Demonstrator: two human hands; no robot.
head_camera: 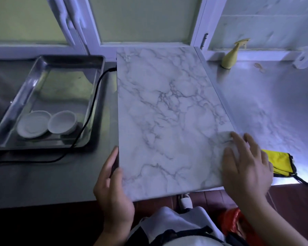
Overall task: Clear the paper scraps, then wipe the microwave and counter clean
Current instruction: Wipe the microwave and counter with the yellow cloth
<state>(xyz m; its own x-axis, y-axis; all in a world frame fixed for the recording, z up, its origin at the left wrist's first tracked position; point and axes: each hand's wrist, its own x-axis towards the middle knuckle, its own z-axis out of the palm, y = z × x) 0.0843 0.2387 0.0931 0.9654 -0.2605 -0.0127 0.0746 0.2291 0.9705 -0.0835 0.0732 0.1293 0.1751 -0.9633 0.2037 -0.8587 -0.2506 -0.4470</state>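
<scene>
The microwave (pixel 164 112) fills the middle of the view, seen from above, its top covered in a white marble pattern. My left hand (pixel 112 189) grips its front left edge, thumb on top. My right hand (pixel 245 166) lies flat with spread fingers on the front right part of the top. It presses a pale crumpled wipe (pixel 225 137) that sticks out past my fingertips; most of it is hidden beneath the palm. A yellow cloth (pixel 281 162) lies on the steel counter (pixel 267 96), just right of that hand. I see no loose paper scraps.
A yellow spray bottle (pixel 229 57) stands at the back right by the window sill. Left of the microwave, a steel tray (pixel 11 119) holds two white dishes (pixel 48 124), and a black cable (pixel 94 100) crosses it. A red bag (pixel 233 222) sits below the counter edge.
</scene>
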